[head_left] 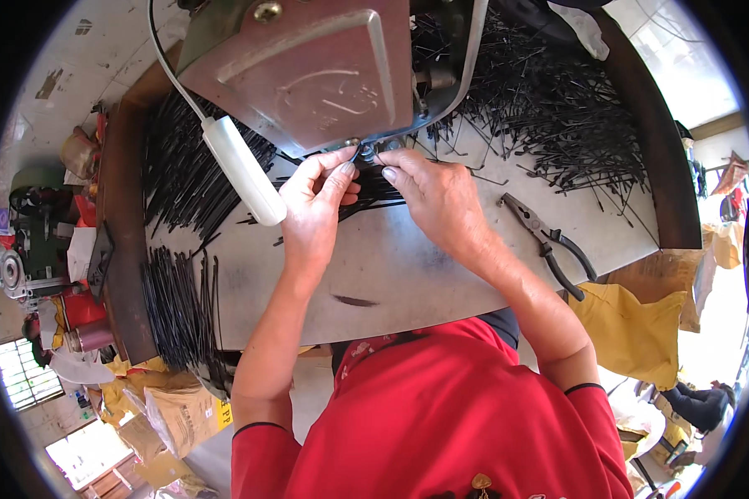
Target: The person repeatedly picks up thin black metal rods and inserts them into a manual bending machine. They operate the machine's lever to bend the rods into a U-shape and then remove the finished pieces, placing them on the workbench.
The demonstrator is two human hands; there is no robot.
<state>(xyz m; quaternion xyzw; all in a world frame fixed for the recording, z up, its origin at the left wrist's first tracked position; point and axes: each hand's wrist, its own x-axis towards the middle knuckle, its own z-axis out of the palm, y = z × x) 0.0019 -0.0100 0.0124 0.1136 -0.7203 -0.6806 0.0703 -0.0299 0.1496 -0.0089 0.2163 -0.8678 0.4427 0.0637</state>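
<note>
Both my hands are raised to the underside of a machine head with a reddish-brown metal cover (320, 75). My left hand (318, 190) is closed, thumb and forefinger pinched together just below the cover's lower edge. Opposite it, my right hand (434, 193) also pinches with thumb and forefinger, a short gap away. What lies between the fingertips is too small and dark to make out. Small metal parts of the machine (368, 153) show between the two hands. Beneath and behind the hands lie several thin black rods (374, 198) on the metal tabletop (391, 266).
Thin black rods are heaped at left (183, 166), bundled at the near left (179, 303), and piled with hooked ends at right (549, 100). Black-handled pliers (545, 241) lie right of my hand. A white lamp bar (243, 170) hangs near my left wrist. Yellow sacking (632, 328) hangs at right.
</note>
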